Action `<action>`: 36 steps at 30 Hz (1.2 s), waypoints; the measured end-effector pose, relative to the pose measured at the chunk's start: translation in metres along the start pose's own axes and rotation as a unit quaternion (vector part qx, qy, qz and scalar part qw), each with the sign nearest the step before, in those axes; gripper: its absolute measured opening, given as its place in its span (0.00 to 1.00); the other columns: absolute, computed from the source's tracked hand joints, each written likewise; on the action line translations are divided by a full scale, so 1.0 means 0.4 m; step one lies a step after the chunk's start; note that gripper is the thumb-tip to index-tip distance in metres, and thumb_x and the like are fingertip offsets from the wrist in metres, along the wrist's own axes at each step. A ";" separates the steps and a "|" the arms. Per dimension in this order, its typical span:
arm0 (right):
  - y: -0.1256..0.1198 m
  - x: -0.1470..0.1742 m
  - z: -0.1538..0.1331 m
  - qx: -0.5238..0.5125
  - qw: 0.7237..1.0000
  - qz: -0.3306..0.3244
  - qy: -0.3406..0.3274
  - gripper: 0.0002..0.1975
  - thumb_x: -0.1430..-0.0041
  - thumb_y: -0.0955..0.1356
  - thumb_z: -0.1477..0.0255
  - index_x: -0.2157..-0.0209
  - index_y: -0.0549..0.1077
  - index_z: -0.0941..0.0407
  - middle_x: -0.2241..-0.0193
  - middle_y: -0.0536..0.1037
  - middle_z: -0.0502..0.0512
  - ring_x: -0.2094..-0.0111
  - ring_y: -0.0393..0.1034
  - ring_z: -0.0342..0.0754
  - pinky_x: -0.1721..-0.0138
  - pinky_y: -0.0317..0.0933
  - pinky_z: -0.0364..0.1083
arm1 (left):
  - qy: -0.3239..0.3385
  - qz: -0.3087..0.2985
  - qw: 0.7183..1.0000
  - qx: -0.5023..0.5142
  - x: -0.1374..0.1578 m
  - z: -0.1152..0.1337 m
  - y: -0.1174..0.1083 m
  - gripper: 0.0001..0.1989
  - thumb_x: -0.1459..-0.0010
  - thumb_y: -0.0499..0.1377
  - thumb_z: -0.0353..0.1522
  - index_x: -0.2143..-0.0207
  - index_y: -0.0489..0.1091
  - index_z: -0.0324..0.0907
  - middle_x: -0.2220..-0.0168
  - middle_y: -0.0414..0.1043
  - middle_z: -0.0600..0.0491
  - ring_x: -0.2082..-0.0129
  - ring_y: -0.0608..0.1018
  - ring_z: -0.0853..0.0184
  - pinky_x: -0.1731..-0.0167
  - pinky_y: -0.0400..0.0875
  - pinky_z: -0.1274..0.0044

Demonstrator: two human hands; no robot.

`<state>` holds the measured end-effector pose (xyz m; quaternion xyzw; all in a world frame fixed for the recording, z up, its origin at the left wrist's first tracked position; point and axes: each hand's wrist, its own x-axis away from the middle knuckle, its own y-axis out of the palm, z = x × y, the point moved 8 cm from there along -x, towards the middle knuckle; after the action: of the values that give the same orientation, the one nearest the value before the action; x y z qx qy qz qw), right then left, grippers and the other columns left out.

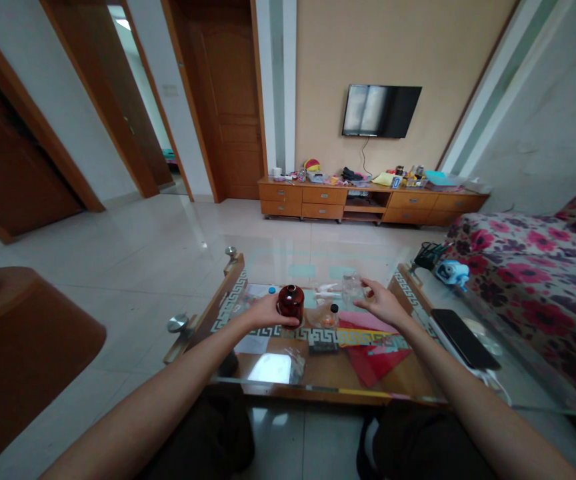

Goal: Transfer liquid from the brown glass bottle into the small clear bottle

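Glass table (278, 263) carries both bottles mid-surface: left hand (268, 312) grips the brown bottle (291, 303), right hand (382, 303) pinches the clear bottle (352, 289) just right of it; a loose grip could tip either onto hard glass

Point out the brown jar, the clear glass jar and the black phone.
brown jar (291, 302), head view, its dark side.
clear glass jar (352, 289), head view, its wall.
black phone (464, 338), head view, its screen.
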<state>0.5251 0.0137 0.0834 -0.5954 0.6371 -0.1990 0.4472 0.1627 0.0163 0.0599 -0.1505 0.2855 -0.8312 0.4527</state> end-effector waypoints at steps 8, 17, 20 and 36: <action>0.011 0.000 0.035 -0.006 0.999 -0.025 0.019 0.38 0.48 0.78 0.59 0.37 0.71 0.54 0.46 0.79 0.62 0.55 0.77 0.60 0.51 0.72 0.58 | -0.018 0.014 1.000 0.019 0.036 -0.055 -0.035 0.35 0.56 0.74 0.49 0.48 0.75 0.42 0.53 0.81 0.44 0.53 0.81 0.51 0.50 0.75 0.61; 0.041 0.007 0.044 -0.060 0.996 -0.067 0.024 0.42 0.47 0.77 0.59 0.33 0.66 0.54 0.49 0.81 0.61 0.61 0.79 0.57 0.57 0.74 0.56 | -0.030 0.009 0.999 0.000 0.048 -0.059 -0.051 0.33 0.56 0.74 0.50 0.50 0.77 0.43 0.54 0.82 0.43 0.56 0.82 0.51 0.53 0.75 0.61; 0.056 0.007 0.046 -0.058 0.994 -0.089 0.028 0.44 0.46 0.76 0.59 0.30 0.63 0.53 0.53 0.82 0.59 0.64 0.79 0.55 0.59 0.74 0.54 | -0.025 0.011 1.000 0.004 0.045 -0.060 -0.049 0.34 0.56 0.74 0.50 0.49 0.77 0.43 0.52 0.81 0.43 0.54 0.81 0.50 0.51 0.75 0.61; -0.011 -0.045 0.049 0.121 0.992 0.042 -0.007 0.25 0.37 0.67 0.69 0.38 0.75 0.50 0.44 0.78 0.60 0.52 0.78 0.56 0.49 0.70 0.50 | -0.021 -0.002 0.999 0.034 0.035 -0.068 -0.032 0.35 0.56 0.75 0.47 0.48 0.76 0.40 0.52 0.82 0.44 0.53 0.82 0.50 0.50 0.75 0.62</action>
<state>0.5416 0.0351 0.0826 -0.5108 0.6300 -0.2512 0.5283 0.1326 0.0192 0.0461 -0.1528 0.2472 -0.8383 0.4614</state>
